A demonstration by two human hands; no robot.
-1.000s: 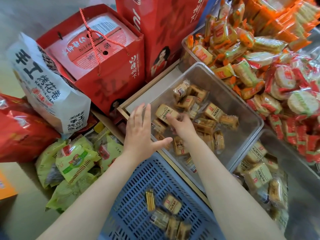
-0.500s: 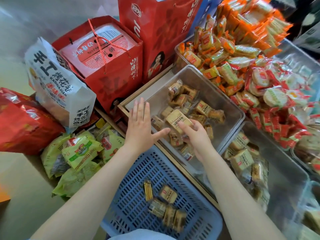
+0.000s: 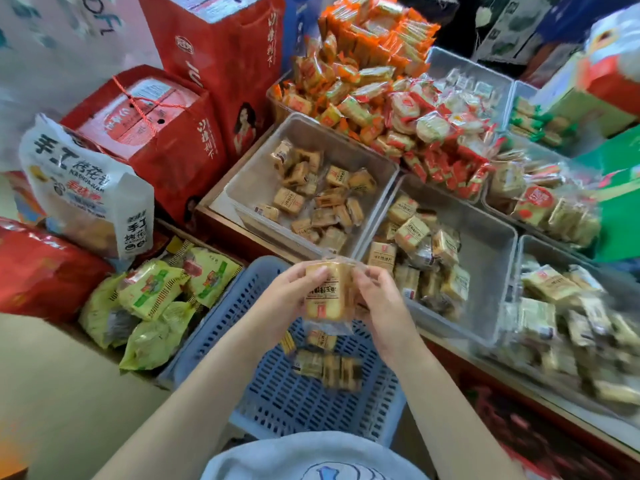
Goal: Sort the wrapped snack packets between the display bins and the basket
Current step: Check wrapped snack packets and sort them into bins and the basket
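Observation:
A tan wrapped snack packet is held upright over the blue slotted basket. My left hand grips its left side and my right hand pinches its right edge. Several similar packets lie on the basket floor below. The clear display bin just beyond the basket holds several tan packets. A second clear bin to its right holds more of them.
Red gift boxes and a white snack bag stand at the left. Green packets lie beside the basket. Orange and red wrapped snacks pile up behind the bins. More clear bins of packets line the right.
Both hands have drawn back from the display bin to above the basket. My right hand brought one tan packet along, and my left hand now grips it too.

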